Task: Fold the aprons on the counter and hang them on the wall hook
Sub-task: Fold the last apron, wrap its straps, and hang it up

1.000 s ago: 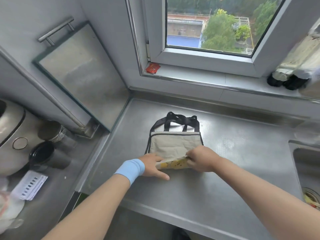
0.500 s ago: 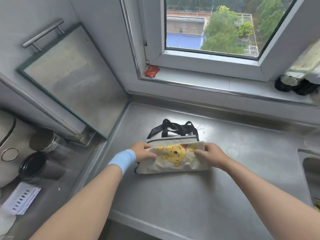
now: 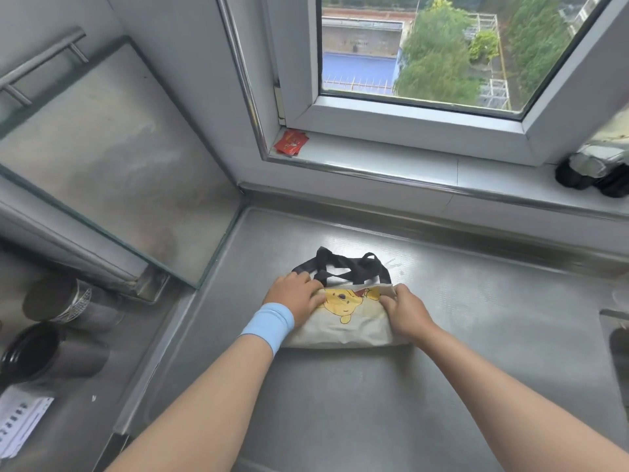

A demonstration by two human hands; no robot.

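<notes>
Folded apron (image 3: 354,330) on counter (image 3: 374,410), black straps (image 3: 343,267) far side. L hand (image 3: 296,294) presses left end; R hand (image 3: 405,311) pinches top edge.

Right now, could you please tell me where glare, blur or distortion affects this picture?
Head view: window light glares white on the counter behind the apron; the wide lens bows the window frame; at its right edge the dark objects on the sill look smeared.

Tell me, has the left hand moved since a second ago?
Yes: left hand went from the apron's near edge toward the window sill, now by the black straps.
</notes>
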